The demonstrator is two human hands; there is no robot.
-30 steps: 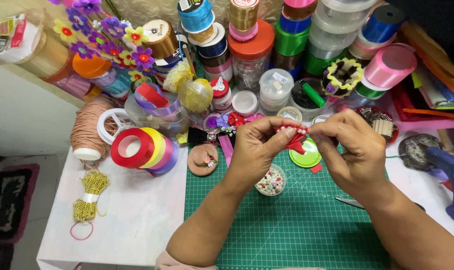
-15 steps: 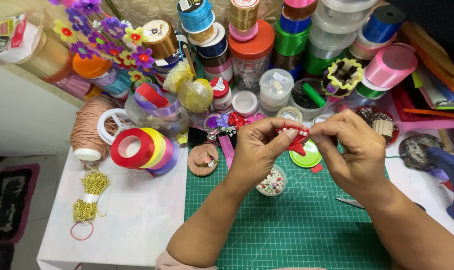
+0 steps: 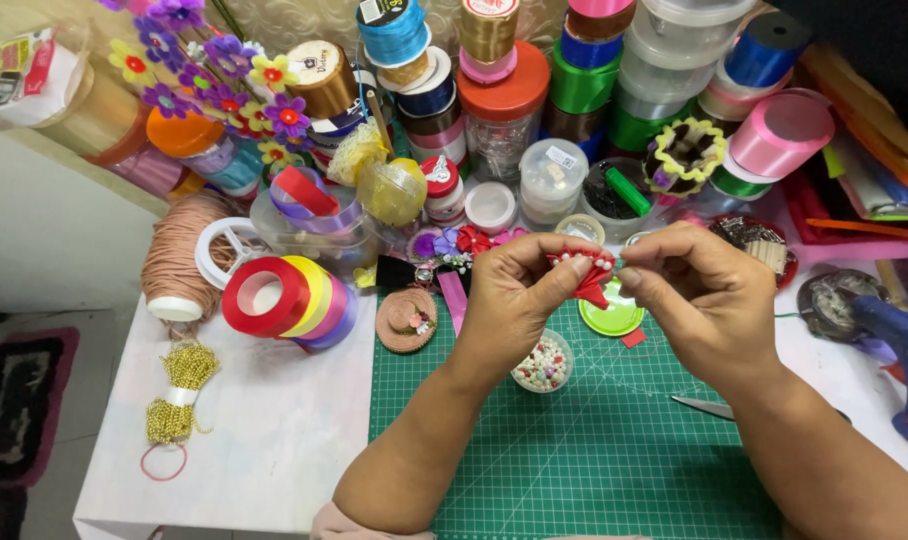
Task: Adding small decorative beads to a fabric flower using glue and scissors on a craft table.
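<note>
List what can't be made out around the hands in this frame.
- Head view: most of the red ribbon piece is covered by left hand and right hand.
- Scissors: handles hidden behind the right forearm.
- Bead cup: beads too small to tell apart.

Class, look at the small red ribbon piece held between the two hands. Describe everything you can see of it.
The red ribbon piece is small, made of folded satin-like ribbon with pointed petals fanning downward and small white beads along its top edge. It is held up above the green cutting mat, over a green lid. The left hand pinches its left side, and the right hand touches its right edge with its fingertips.
</note>
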